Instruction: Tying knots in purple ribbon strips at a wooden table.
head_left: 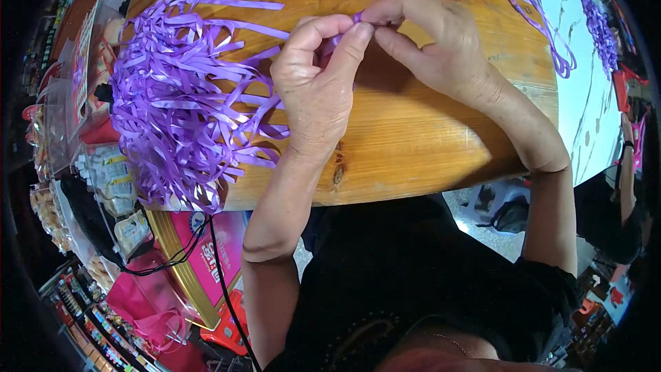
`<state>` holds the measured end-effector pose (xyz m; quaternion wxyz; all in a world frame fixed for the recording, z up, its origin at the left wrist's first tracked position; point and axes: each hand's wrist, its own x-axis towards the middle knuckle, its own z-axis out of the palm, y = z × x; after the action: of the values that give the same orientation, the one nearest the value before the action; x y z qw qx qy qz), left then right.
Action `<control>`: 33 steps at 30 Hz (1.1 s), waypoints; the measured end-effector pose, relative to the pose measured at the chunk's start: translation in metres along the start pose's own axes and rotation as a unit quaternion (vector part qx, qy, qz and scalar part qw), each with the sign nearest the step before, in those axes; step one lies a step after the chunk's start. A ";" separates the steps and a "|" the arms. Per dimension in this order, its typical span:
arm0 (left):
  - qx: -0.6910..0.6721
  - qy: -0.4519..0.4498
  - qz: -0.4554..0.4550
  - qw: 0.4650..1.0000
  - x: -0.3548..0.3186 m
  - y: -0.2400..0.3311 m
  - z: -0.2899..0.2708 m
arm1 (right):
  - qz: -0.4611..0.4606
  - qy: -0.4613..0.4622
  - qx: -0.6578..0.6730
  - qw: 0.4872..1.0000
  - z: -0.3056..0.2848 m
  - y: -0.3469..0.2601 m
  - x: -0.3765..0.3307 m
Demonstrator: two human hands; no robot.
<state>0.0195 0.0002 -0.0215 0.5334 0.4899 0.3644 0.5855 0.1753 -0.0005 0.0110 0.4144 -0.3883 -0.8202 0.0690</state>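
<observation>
Above the wooden table [406,145], my two hands meet over a short piece of purple ribbon [357,18]. My left hand [317,79] pinches it between thumb and forefinger, and more purple shows inside its curled fingers. The fingertips of my right hand [437,45] close on the ribbon's upper part, touching the left thumb. Most of this ribbon is hidden by the fingers. To the left lies a large tangled heap of purple ribbons [179,103], its loose ends reaching toward my left wrist.
A looped bundle of purple ribbon [544,27] lies at the table's right edge. Beyond it, a white marbled surface [582,117] carries another purple pile [597,31]. Packaged goods [113,179] and a black cable [219,262] sit at the left. Another person's arm [626,165] shows far right.
</observation>
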 end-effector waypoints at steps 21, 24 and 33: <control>-0.069 -0.039 -0.188 0.979 0.001 0.014 -0.013 | -0.169 -0.099 -0.021 0.980 -0.026 -0.002 0.013; -0.052 -0.061 -0.211 0.974 0.004 0.010 -0.015 | -0.176 -0.105 -0.008 0.979 -0.031 -0.001 0.014; -0.025 -0.103 -0.210 0.972 0.006 0.011 -0.007 | -0.306 0.121 0.047 0.943 -0.003 0.043 0.012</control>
<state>0.0099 0.0054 -0.0119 0.6911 0.4463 0.3880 0.4156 0.1977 0.0368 0.0017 0.5297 -0.1042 -0.8388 -0.0703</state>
